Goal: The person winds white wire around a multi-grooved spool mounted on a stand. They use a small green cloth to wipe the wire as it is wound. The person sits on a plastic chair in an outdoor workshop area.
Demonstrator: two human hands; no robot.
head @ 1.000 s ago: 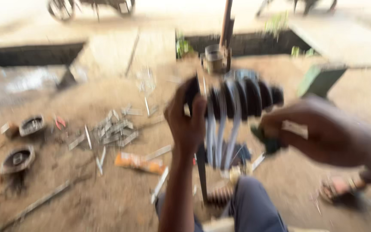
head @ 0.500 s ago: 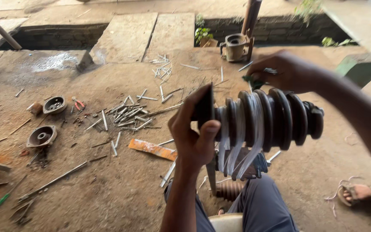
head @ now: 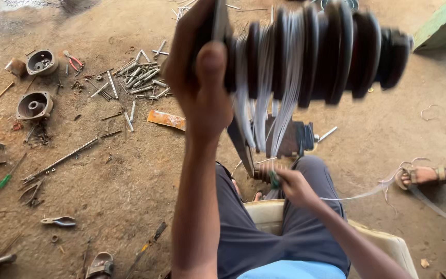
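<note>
I note round metal housings [head: 34, 105] and scattered rods [head: 135, 77] on dirt floor [head: 130, 181], far left. Left hand [head: 197, 77] clenched around end of ribbed black spool [head: 326, 51], raised, wire-wound. Right hand [head: 292, 186] below, closed, pinching wire [head: 357, 194] at lap.

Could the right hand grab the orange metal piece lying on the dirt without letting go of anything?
Probably not. The right hand is closed on a green-handled tool down by the lap, and the raised left forearm stands between it and the orange metal piece.
</note>
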